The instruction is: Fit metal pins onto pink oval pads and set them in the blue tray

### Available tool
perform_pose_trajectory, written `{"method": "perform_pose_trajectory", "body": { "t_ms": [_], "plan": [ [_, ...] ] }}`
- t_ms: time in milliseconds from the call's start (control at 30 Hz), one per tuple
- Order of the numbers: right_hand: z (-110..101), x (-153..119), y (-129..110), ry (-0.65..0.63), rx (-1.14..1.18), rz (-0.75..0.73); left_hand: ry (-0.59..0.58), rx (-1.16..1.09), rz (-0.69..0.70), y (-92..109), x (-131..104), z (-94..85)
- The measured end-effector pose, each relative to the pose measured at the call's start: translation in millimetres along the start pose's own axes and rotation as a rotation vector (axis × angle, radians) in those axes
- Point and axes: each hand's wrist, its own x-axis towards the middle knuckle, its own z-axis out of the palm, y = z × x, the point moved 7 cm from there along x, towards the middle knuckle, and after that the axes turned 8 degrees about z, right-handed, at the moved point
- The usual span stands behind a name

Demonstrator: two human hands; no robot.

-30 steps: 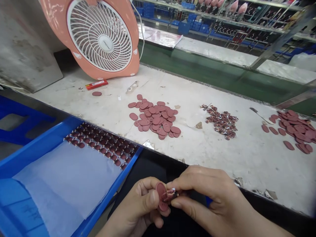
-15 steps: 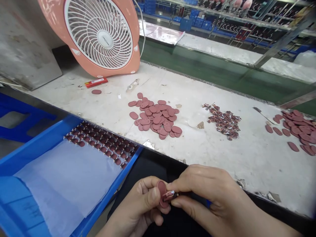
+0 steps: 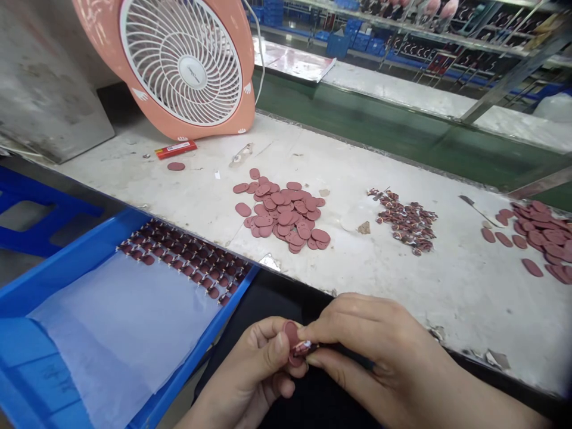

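Observation:
Between thumb and fingers, my left hand [image 3: 263,363] pinches a dark red oval disc [image 3: 291,331]. My right hand [image 3: 361,345] holds a small brown figure-like piece [image 3: 304,347] with white and orange marks, pressed against the disc's face; fingertips partly hide it. Both hands are together over my lap, just below the table edge. Beyond them, a heap of similar red oval discs [image 3: 286,211] lies on the table. Right of that heap is a pile of small brown painted pieces [image 3: 409,220].
A blue tray [image 3: 58,268] at lower left holds rows of joined pieces [image 3: 179,256] on a white sheet [image 3: 129,333]. A pink fan [image 3: 243,119] stands behind, near a red box [image 3: 176,149]. More discs [image 3: 543,232] and a thin metal tool [image 3: 478,208] lie at right.
Both hands have shifted very slightly left and up with the disc and the small piece still held together. The view has moved a little; the table things stay put.

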Motion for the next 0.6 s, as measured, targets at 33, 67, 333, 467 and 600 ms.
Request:
{"method": "perform_pose_trajectory", "body": {
  "t_ms": [33, 67, 333, 467, 600],
  "plan": [
    [0.1, -0.1, -0.1, 0.0, 0.001, -0.002, 0.005, 0.001, -0.005, -0.3, -0.2, 0.1],
    [-0.2, -0.1, -0.4, 0.005, 0.003, -0.004, 0.006, 0.003, -0.009, -0.5, -0.6, 0.5],
    [-6.1, -7.4, -6.9, 0.092, -0.064, -0.056, -0.055, 0.018, 0.013, 5.7, -6.3, 9.7],
    [-3.5, -7.9, -4.6, 0.11, -0.16, -0.068, -0.085, 0.026, -0.015, 6.7, -10.0, 13.7],
    [0.4, -8.2, -3.0, 0.131, -0.216, -0.11, -0.09, 0.069, 0.025, 10.4, -13.9, 15.6]
  ]
}}
